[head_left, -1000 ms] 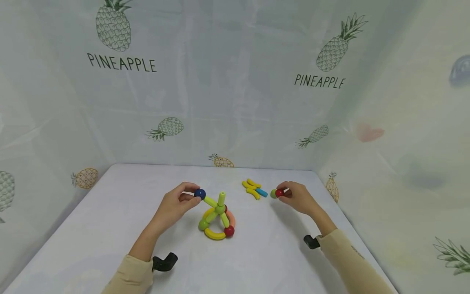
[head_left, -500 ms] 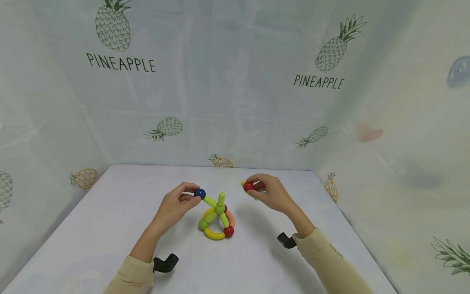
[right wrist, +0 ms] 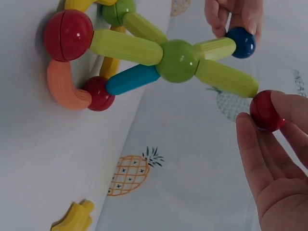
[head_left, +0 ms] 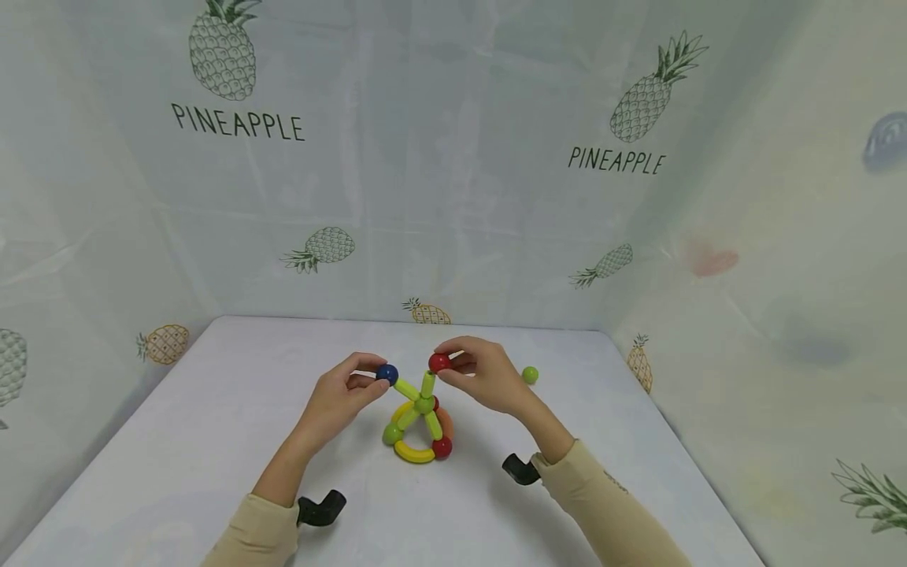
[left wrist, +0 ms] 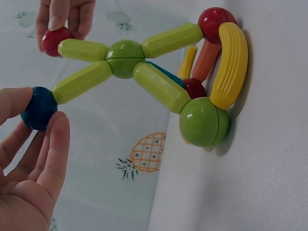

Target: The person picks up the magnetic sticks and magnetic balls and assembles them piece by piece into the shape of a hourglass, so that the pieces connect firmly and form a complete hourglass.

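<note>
A construction of toy balls and rods stands on the white table, its green center ball (head_left: 424, 405) raised on sloping rods above a ring of curved pieces. My left hand (head_left: 346, 391) pinches the blue ball (left wrist: 38, 109) at the end of the upper-left green rod (left wrist: 83, 82). With thumb and fingers my right hand (head_left: 485, 376) holds a red ball (right wrist: 266, 110) against the tip of the other upper green rod (right wrist: 228, 78). Low in the ring are a green ball (left wrist: 204, 122), a red ball (right wrist: 69, 35), a yellow curved piece (left wrist: 230, 66) and an orange one (right wrist: 67, 85).
A loose green ball (head_left: 530, 375) lies on the table (head_left: 298, 339) behind the right hand. Yellow curved pieces (right wrist: 74, 217) show at the bottom of the right wrist view. A pineapple-print curtain (head_left: 453, 197) rises behind the table.
My right hand has carried the red ball left from beside the loose green ball to the tip of the upright rod. My left hand stays on the blue ball.
</note>
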Demonstrator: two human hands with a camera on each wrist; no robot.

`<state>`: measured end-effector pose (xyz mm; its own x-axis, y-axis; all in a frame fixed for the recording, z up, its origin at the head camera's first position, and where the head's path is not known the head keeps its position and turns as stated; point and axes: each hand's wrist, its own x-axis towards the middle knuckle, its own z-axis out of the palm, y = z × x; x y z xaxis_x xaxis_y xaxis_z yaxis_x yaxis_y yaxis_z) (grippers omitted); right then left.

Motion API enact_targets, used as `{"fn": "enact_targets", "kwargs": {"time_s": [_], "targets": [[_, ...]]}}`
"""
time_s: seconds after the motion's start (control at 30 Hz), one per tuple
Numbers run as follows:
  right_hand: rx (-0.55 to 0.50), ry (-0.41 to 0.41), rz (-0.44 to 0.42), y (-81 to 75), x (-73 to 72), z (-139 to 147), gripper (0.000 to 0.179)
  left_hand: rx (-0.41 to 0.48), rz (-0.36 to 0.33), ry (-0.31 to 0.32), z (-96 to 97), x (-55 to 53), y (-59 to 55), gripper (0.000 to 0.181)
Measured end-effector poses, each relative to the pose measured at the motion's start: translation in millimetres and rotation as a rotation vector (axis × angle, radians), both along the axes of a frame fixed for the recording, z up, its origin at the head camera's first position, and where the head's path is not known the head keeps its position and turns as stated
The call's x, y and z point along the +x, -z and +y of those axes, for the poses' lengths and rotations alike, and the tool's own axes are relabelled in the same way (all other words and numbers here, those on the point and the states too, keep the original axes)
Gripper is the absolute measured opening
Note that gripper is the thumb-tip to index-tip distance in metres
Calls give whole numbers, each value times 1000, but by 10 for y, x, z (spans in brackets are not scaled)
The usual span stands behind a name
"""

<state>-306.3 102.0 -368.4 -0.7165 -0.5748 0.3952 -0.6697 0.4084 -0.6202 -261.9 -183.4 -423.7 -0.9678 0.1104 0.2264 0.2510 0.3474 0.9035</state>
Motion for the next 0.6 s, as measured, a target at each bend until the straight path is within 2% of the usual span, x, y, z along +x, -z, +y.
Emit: {"fn": "enact_targets", "kwargs": {"time_s": [0.6], "targets": [[-39, -92, 8, 5, 23, -106, 33, 14, -18, 3, 14, 13, -1, 41]]}}
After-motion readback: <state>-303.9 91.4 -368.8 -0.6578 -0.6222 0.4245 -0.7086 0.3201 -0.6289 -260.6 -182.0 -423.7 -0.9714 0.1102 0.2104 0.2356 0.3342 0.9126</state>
